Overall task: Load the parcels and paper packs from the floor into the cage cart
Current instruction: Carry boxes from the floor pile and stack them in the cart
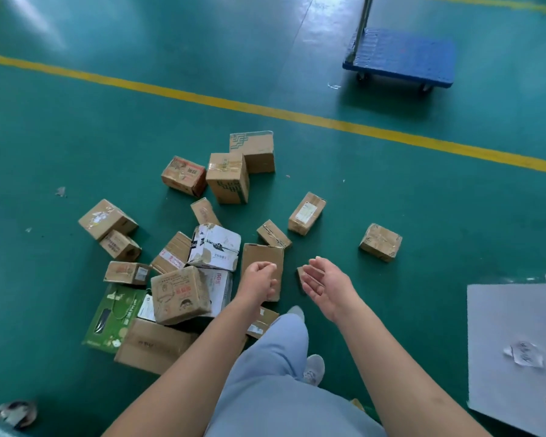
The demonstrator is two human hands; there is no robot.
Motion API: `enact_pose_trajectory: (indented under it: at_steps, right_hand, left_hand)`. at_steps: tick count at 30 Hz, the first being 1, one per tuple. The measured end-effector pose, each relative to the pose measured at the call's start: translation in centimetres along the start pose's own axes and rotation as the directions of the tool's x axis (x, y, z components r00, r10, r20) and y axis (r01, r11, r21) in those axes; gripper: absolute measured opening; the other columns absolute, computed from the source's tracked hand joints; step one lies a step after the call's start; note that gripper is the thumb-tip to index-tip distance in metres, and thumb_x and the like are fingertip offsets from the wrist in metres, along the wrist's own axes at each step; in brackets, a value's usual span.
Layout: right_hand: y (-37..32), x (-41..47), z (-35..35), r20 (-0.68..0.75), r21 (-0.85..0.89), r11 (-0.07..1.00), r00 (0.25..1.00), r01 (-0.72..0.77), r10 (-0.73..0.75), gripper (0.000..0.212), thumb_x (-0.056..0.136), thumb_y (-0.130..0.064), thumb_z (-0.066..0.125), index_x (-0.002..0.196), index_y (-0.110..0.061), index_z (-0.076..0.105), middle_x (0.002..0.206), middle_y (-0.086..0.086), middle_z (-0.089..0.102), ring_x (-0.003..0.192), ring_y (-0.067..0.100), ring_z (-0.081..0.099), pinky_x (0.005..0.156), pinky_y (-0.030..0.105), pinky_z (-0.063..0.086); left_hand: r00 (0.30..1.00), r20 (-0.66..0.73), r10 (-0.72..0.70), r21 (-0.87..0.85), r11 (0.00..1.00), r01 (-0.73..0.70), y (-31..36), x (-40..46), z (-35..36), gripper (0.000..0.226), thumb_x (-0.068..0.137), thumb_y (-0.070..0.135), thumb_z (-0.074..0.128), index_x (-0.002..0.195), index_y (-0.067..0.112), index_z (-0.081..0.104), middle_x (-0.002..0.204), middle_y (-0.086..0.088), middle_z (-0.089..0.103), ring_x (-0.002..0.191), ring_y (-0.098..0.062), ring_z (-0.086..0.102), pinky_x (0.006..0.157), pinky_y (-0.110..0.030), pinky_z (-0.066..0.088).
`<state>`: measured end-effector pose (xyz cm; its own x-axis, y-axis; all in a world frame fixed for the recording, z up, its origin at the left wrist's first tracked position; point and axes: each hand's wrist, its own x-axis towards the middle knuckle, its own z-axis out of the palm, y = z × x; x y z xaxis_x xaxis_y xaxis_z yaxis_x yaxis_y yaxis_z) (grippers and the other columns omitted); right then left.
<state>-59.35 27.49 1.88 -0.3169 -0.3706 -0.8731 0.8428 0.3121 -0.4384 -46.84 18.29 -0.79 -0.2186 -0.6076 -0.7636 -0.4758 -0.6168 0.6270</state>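
Bright, even overhead light; pale glare streaks the glossy green floor (76, 121) at top left. Shadows are soft, edges bend outward, detail slightly blurred.

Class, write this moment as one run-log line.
left hand: empty, loosely curled | right hand: empty, open | parcels: scattered on green floor | blue platform trolley: unloaded

Glossy green floor (139, 152), yellow line (265, 110), blue trolley (404, 56).
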Motion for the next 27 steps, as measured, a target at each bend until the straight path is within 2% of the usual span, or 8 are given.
enact_pose_trajectory:
  at_steps: [2, 6, 10, 14, 18, 21, 24, 27]
  right_hand:
    - [-1.6, 1.1, 1.0, 0.016, -0.027, 1.0, 1.0, -0.003, 0.003, 0.03, 0.105, -0.028, 0.056, 0.126, -0.007, 0.062, 0.115, 0.009, 0.071, 0.107, 0.024, 0.067, 0.103, 0.038, 0.052]
    - [-5.9, 4.1, 4.3, 0.027, -0.128, 0.992, 1.0, 0.012, -0.008, 0.027, 0.104, -0.026, 0.058, 0.122, -0.006, 0.064, 0.112, 0.01, 0.071, 0.104, 0.024, 0.067, 0.101, 0.039, 0.053]
    - [-10.9, 8.0, 9.6, 0.027, -0.235, 0.972, 0.999, 0.027, -0.021, 0.025, 0.104, -0.024, 0.058, 0.121, -0.006, 0.064, 0.11, 0.009, 0.072, 0.1, 0.023, 0.068, 0.094, 0.036, 0.055]
    - [-15.0, 9.6, 15.1, 0.092, -0.283, 0.957, 0.995, 0.062, -0.038, 0.025, 0.104, -0.025, 0.058, 0.122, -0.008, 0.063, 0.114, 0.009, 0.072, 0.1, 0.022, 0.069, 0.081, 0.032, 0.056]
    - [-17.1, 9.9, 19.3, 0.119, -0.316, 0.946, 0.992, 0.068, -0.032, 0.023, 0.104, -0.027, 0.058, 0.118, -0.01, 0.065, 0.11, 0.007, 0.071, 0.094, 0.021, 0.068, 0.078, 0.031, 0.055]
    - [-17.9, 10.2, 22.0, 0.149, -0.375, 0.924, 0.989, 0.076, -0.021, 0.022, 0.104, -0.027, 0.059, 0.116, -0.011, 0.066, 0.11, 0.007, 0.072, 0.096, 0.02, 0.069, 0.075, 0.031, 0.054]
    - [-18.3, 10.9, 23.9, 0.159, -0.432, 0.897, 0.987, 0.09, -0.022, 0.021, 0.103, -0.027, 0.059, 0.116, -0.012, 0.067, 0.112, 0.008, 0.072, 0.098, 0.022, 0.068, 0.077, 0.032, 0.054]
    - [-18.7, 11.4, 26.0, 0.18, -0.489, 0.864, 0.983, 0.116, -0.03, 0.018, 0.103, -0.027, 0.059, 0.11, -0.012, 0.067, 0.108, 0.008, 0.07, 0.096, 0.022, 0.067, 0.079, 0.032, 0.054]
  left_hand:
    - [1.0, -0.009, -0.018, -0.04, 0.999, 0.017, 0.9, 1.3, 0.3, 0.013, 0.106, 0.026, 0.054, 0.116, 0.02, 0.059, 0.117, -0.005, 0.065, 0.109, -0.022, 0.064, 0.086, -0.033, 0.057]
    - [0.999, -0.036, -0.027, -0.112, 0.993, 0.023, 4.3, 5.1, 0.5, 0.014, 0.106, 0.028, 0.053, 0.115, 0.02, 0.059, 0.114, -0.006, 0.065, 0.101, -0.019, 0.061, 0.07, -0.026, 0.051]
    - [0.995, -0.085, -0.054, -0.223, 0.974, 0.034, 9.3, 10.2, -0.9, 0.012, 0.105, 0.031, 0.054, 0.11, 0.022, 0.061, 0.113, -0.005, 0.066, 0.105, -0.022, 0.064, 0.093, -0.037, 0.055]
    - [0.992, -0.128, -0.02, -0.332, 0.943, -0.024, 14.3, 12.3, -3.2, 0.012, 0.105, 0.025, 0.053, 0.111, 0.017, 0.06, 0.105, -0.004, 0.062, 0.097, -0.019, 0.06, 0.079, -0.032, 0.051]
    - [0.988, -0.15, -0.025, -0.408, 0.912, -0.039, 16.9, 13.5, -5.8, 0.011, 0.105, 0.028, 0.055, 0.109, 0.019, 0.061, 0.102, -0.002, 0.06, 0.095, -0.018, 0.061, 0.086, -0.034, 0.053]
    - [0.985, -0.17, -0.041, -0.459, 0.888, -0.043, 17.9, 14.2, -7.5, 0.011, 0.104, 0.029, 0.055, 0.108, 0.021, 0.06, 0.108, -0.002, 0.06, 0.103, -0.02, 0.063, 0.087, -0.034, 0.054]
    - [0.983, -0.178, -0.052, -0.511, 0.858, -0.048, 18.3, 14.8, -8.4, 0.013, 0.105, 0.029, 0.055, 0.112, 0.019, 0.06, 0.109, -0.001, 0.059, 0.106, -0.019, 0.063, 0.085, -0.033, 0.056]
    - [0.982, -0.18, -0.058, -0.572, 0.818, -0.056, 18.8, 15.5, -9.2, 0.017, 0.105, 0.029, 0.055, 0.116, 0.018, 0.059, 0.112, -0.002, 0.06, 0.106, -0.019, 0.063, 0.089, -0.035, 0.056]
